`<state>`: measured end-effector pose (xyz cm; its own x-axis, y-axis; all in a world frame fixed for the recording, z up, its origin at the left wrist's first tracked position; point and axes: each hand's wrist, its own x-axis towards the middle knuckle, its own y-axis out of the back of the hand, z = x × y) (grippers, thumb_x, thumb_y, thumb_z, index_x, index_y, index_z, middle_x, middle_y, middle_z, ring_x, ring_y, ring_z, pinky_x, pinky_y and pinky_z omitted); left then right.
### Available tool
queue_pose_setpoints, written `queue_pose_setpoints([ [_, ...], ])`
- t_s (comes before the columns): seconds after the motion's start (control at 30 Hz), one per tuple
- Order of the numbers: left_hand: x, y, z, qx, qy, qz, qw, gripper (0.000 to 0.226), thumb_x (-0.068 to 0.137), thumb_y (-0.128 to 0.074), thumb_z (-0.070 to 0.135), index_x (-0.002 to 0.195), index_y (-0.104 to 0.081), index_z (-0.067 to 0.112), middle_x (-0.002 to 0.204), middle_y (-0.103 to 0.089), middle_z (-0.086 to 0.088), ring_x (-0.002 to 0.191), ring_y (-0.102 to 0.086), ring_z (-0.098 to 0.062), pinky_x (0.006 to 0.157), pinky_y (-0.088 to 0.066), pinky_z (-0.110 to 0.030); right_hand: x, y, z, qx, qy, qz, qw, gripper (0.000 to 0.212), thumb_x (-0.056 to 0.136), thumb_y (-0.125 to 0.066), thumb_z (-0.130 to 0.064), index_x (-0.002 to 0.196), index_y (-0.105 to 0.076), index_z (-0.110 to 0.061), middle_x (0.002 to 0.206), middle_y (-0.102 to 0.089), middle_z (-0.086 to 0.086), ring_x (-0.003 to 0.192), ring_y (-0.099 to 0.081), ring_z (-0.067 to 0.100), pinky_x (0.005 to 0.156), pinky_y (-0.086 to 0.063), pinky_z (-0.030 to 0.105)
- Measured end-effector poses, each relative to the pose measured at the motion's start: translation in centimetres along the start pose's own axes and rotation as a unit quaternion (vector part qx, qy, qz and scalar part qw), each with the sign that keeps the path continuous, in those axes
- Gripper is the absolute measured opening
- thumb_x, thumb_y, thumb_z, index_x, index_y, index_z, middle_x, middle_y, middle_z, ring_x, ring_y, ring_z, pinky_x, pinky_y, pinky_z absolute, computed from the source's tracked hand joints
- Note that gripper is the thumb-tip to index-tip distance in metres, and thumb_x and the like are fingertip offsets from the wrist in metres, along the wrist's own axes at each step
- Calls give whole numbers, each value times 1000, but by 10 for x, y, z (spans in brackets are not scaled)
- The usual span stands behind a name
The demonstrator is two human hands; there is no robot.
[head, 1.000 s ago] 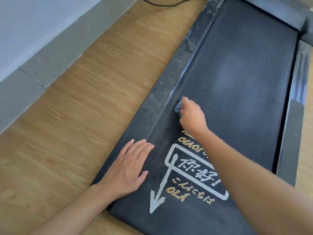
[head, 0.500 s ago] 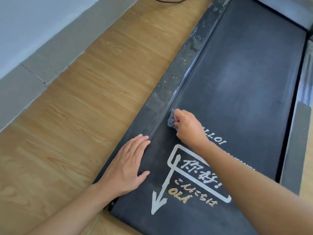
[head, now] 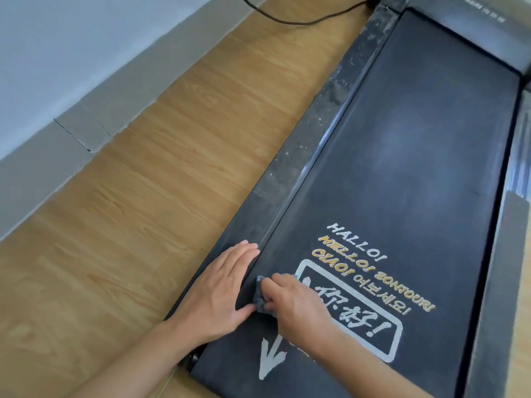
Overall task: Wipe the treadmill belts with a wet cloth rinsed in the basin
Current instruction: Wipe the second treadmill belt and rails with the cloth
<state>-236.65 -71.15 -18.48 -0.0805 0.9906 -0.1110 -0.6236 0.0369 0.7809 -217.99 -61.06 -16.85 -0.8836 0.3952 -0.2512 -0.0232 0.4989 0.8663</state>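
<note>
The fingers point(head: 275, 285) of the right hand point(head: 296, 308) were curled round a small grey cloth point(head: 260, 298), bunching it down on the belt point(head: 402, 168) at its left edge, close to the near-left corner and just above the printed arrow point(head: 270, 360). The hand hid most of the wad. The left hand point(head: 221, 288) lay flat, fingers straight and together, across the side rail point(head: 310, 133) and the belt's edge, thumb just beside the cloth. The cloth looked soft, light and limp, probably damp. It would be best held bunched under the fingertips, so that it pressed evenly and did not trail loose or slip.
</note>
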Motion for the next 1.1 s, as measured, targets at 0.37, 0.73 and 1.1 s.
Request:
queue_pose_setpoints([
  [0.37, -1, 2, 2, -8, 0, -1, 1000, 98, 87, -76, 47, 164, -18, 30, 169, -3, 28, 159, 0, 4, 125, -9, -13, 197, 153, 179, 81, -327, 211, 918, 10, 88, -50, -6, 91, -52, -15, 87, -57, 3, 91, -59, 31, 70, -53, 39],
  [0.73, -2, 6, 1, -88, -4, 0, 996, 78, 79, -80, 30, 146, -42, 20, 170, -20, 18, 161, -15, -7, 126, -23, -26, 41, 15, -5, 10, -47, 2, 999, 35, 77, -69, -5, 102, -50, -23, 93, -55, -2, 86, -57, 25, 59, -37, 34],
  [1.1, -4, 16, 2, -173, 13, -17, 985, 97, 75, -57, -6, 162, -27, 23, 169, -20, 20, 162, -12, -7, 128, -14, -21, 178, 148, 153, 35, -280, 130, 950, 11, 93, -56, -8, 88, -49, -14, 80, -52, 0, 75, -53, 23, 59, -43, 31],
])
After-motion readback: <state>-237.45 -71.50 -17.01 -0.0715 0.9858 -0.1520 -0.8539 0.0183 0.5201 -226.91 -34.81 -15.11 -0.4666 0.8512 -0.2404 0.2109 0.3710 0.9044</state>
